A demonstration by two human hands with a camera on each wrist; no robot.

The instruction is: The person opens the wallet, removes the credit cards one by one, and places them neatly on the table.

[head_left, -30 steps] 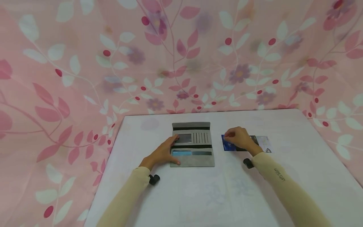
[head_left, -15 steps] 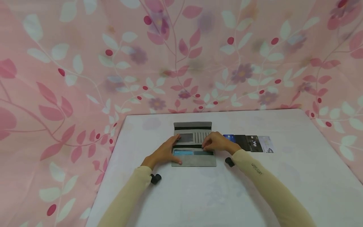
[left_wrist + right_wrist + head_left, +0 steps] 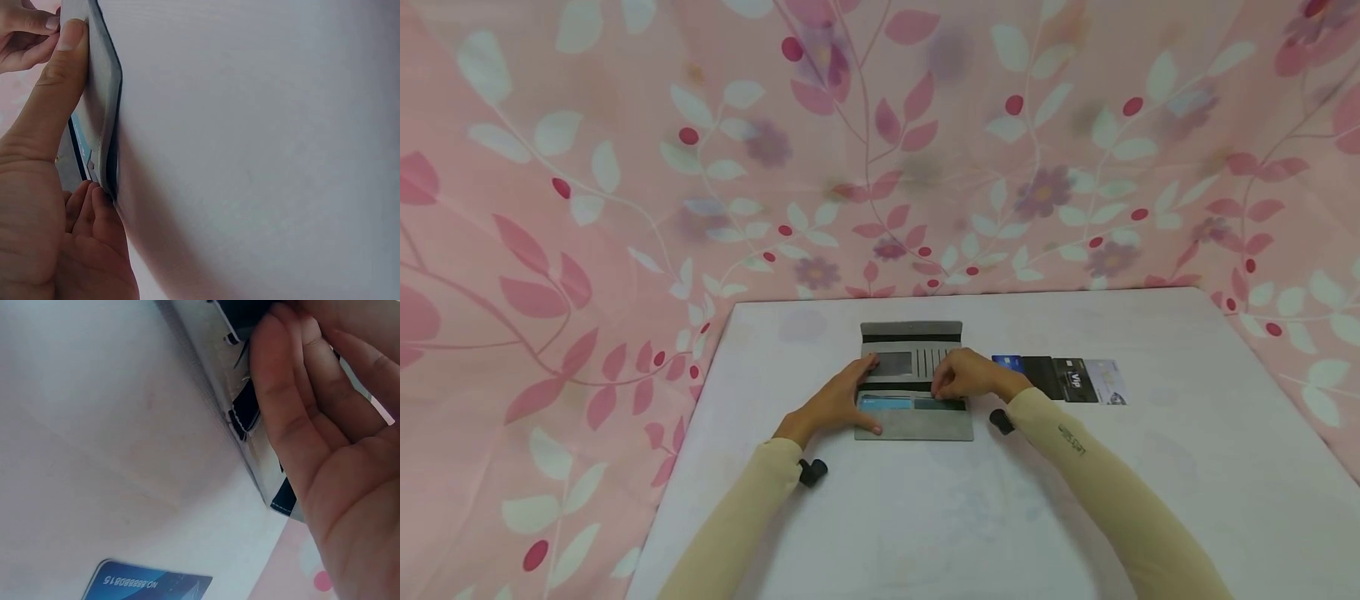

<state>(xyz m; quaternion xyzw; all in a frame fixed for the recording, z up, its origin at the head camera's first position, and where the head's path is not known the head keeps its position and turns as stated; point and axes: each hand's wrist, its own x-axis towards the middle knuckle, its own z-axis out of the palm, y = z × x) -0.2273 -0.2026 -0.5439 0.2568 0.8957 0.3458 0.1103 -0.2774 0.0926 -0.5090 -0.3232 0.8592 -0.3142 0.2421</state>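
An opened grey wallet (image 3: 912, 427) lies flat on the white table, with card slots and a dark window on its upper panel. My left hand (image 3: 827, 406) is spread over the wallet's left edge, its thumb (image 3: 53, 81) pressing on the lower panel and its fingertips on the upper one. A light blue card (image 3: 886, 402) sits in the lower pocket. Beside it, at the pocket's right half, is a dark teal card (image 3: 942, 405). My right hand (image 3: 970, 375) pinches this dark card at its upper edge; in the right wrist view the fingertips partly hide the card.
Right of the wallet, several cards lie in a row: a blue card (image 3: 1006, 362), a black card (image 3: 1042, 377), a black card marked Vip (image 3: 1074, 381) and a silvery white card (image 3: 1106, 382). A pink floral cloth (image 3: 880, 167) rises behind the table (image 3: 880, 517).
My right hand has moved left from above the blue card to the wallet's pocket, uncovering the card row. Over the last half second it barely shifts. My left hand stays on the wallet.
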